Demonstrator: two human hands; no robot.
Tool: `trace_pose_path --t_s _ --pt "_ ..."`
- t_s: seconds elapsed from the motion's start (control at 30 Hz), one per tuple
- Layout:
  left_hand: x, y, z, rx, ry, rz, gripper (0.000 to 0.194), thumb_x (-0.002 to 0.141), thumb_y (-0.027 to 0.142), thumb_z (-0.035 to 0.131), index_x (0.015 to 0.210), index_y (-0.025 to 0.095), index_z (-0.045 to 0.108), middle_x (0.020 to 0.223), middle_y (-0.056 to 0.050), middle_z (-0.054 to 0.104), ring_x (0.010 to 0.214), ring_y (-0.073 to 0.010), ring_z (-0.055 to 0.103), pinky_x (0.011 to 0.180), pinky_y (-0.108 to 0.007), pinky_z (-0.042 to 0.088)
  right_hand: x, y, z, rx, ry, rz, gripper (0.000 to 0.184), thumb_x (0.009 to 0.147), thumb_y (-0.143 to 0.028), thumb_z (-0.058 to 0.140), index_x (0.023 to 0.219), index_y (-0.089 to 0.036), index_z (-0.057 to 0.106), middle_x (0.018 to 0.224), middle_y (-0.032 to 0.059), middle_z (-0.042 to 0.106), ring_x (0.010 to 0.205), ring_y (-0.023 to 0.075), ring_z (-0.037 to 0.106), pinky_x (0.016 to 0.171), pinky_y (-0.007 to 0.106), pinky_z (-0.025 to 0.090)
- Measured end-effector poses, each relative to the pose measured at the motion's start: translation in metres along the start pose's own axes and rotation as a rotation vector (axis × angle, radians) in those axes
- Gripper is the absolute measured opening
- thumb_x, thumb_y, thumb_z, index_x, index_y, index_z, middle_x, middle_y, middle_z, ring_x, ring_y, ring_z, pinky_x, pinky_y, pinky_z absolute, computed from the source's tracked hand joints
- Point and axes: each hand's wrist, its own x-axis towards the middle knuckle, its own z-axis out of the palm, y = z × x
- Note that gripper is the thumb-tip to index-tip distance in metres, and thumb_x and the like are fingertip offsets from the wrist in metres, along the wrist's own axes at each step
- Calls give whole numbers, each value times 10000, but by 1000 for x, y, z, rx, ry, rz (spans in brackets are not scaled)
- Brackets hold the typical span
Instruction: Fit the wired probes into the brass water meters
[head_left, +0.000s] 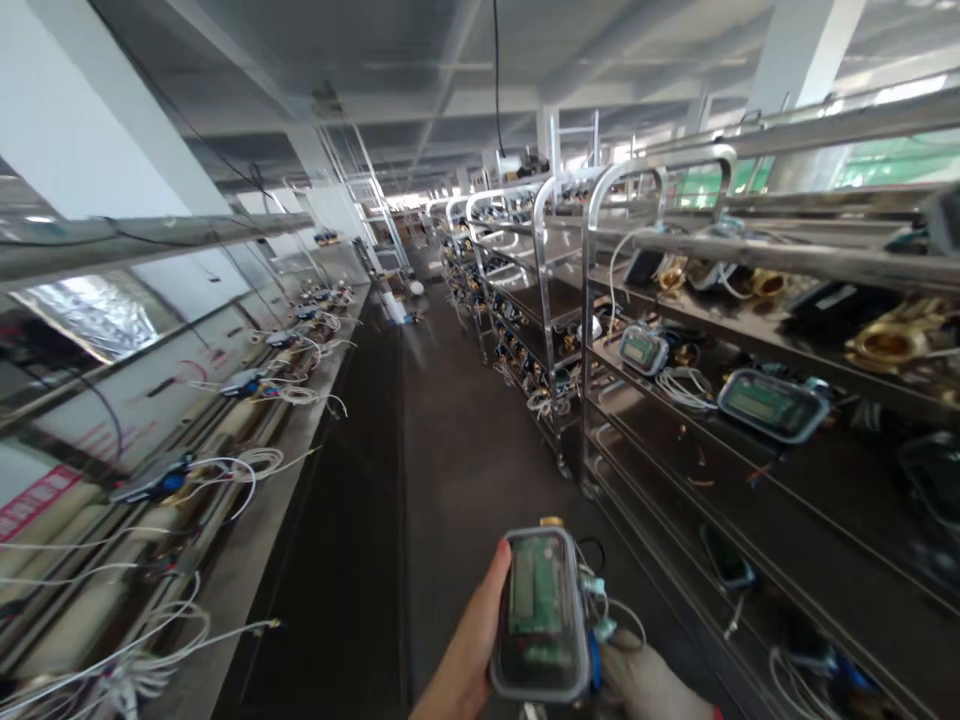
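Observation:
Low in the middle of the head view is a meter with a clear rounded cover over a green circuit board and a grey display. A brass end shows at its top edge. My left hand is closed on the meter's left side, thumb along the edge of the case. On the other side, my right hand, which looks gloved and is blurred, wraps the meter near a blue part. Its fingertips are partly hidden. Thin wires and pale teal connectors hang beside the case.
A metal rack at the right bears more meters, brass fittings and coiled cables. Further racks line the aisle ahead. On the left, a long bench holds several meters with loose white cables. Dark floor runs between them.

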Motion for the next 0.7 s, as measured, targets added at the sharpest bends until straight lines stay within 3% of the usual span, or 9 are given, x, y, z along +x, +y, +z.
trace_pose_path --t_s 0.07,0.13,0.27,0.37,0.43,0.5,0.6,0.7 --pt "-3 1 1 105 15 55 605 878 544 521 1177 27 619 1075 -222 682 943 -330 672 881 -439 516 -10 6 5 -10 24 29 428 982 -412 386 742 -155 629 610 -2 580 519 107 529 599 258 496" --pt "-5 4 3 142 67 54 563 908 522 479 1186 52 616 1045 -199 699 929 -311 681 862 -428 527 -17 9 3 -42 50 17 354 963 -378 406 801 -162 634 703 49 617 665 168 583 715 336 491" --pt "-6 4 6 158 103 44 532 942 495 420 1169 60 624 974 -187 718 899 -292 693 830 -414 545 -21 9 -8 -256 64 -198 269 916 -358 455 884 -145 616 927 125 631 870 252 573 877 448 415" --pt "-6 0 5 162 99 73 513 932 495 449 1161 74 632 932 -167 729 887 -292 696 825 -415 550 -22 6 -5 -190 62 -125 365 975 -330 306 818 -157 586 810 89 627 710 179 583 727 325 471" --pt "-5 -2 4 161 113 95 508 924 499 466 1159 82 636 912 -157 734 888 -295 696 824 -419 553 -24 5 0 -86 37 -6 480 1004 -309 168 770 -168 562 684 41 599 530 115 532 553 234 446" --pt "-4 -3 3 166 119 106 502 922 497 473 1150 81 640 915 -157 733 894 -299 694 825 -422 554 -25 6 2 -67 25 37 533 1009 -300 105 751 -170 552 608 18 566 461 99 491 495 216 420" --pt "-5 0 3 176 112 99 497 921 497 477 1132 82 649 933 -160 730 891 -297 695 826 -425 554 -25 9 -4 -142 63 -36 419 989 -375 277 796 -164 583 729 63 612 678 175 570 728 333 471" --pt "-6 1 4 178 91 64 505 917 510 476 1142 91 646 943 -158 729 875 -294 699 825 -427 555 -26 11 -11 -269 63 -209 334 941 -410 404 832 -168 605 882 101 629 847 248 557 892 457 391"
